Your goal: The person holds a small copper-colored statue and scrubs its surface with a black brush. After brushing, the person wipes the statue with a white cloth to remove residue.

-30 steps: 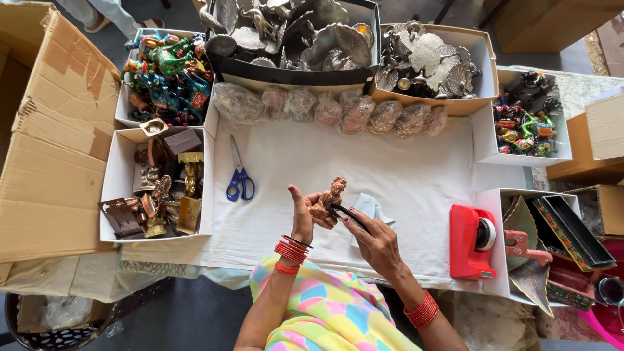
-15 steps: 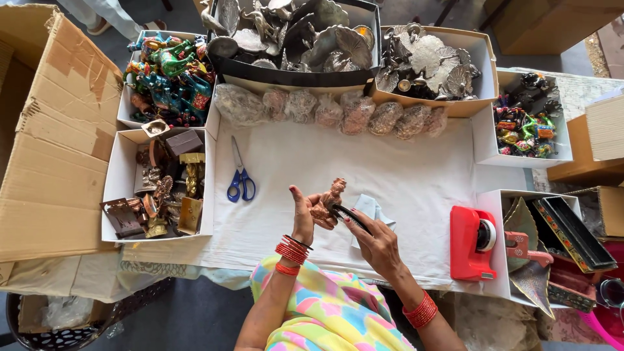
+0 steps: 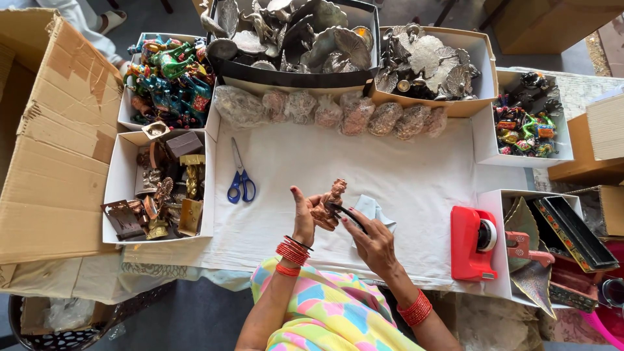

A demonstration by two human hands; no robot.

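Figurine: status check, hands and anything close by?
Left hand grips copper figurine, upright over the white cloth. Right hand holds a dark tool at its base. Scissors lie left, red tape dispenser right, both apart.

left hand (image 3: 304,218) raised, right hand (image 3: 372,242) beside.

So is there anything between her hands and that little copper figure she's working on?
Nothing visible. The left hand already holds the small copper-coloured figurine directly, and the right hand puts a thin dark tool against it. The blue scissors and red tape dispenser lie off to either side.
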